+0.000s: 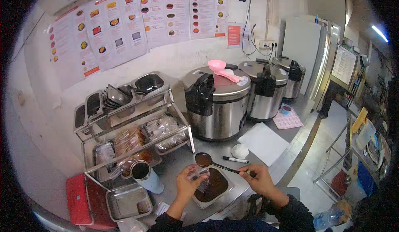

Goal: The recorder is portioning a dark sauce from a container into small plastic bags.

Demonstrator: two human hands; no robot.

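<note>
In my right hand (258, 176) is the handle of a black ladle (204, 159), its bowl filled with brown sauce. The ladle's bowl is just beyond my left hand (189, 182), which pinches a small clear plastic bag (204, 182). Whether the bag holds anything, I cannot tell. Beneath both hands sits a rectangular steel pan (215, 185) of dark brown sauce, near the front edge of the steel table (174, 166). My left hand and the bag partly cover the pan's left side.
At left stand a light blue tumbler (152, 182), a steel tray (124, 200) and a red box (78, 197). Behind them, a metal rack (137, 151) carries pans and bagged food. Large steel cookers (218, 116) line the wall. Paper sheets (265, 143) and a black marker (235, 159) lie right.
</note>
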